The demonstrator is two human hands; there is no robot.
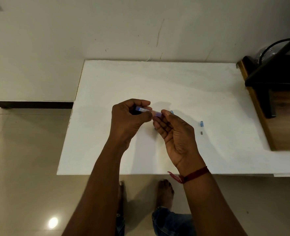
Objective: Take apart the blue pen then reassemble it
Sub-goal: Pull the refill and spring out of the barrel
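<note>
Above the middle of the white table, both hands hold the blue pen barrel. My left hand is curled around its left part, where a white label shows. My right hand pinches the barrel's right end between thumb and fingertips, palm facing me. A bit of blue peeks out behind my right thumb; I cannot tell what it is. A small blue pen piece lies on the table right of my hands, with a tiny grey piece just below it.
A dark stand with a black cable sits on a wooden surface at the table's right. The wall runs along the table's far edge. My bare feet stand on the tiled floor under the near edge.
</note>
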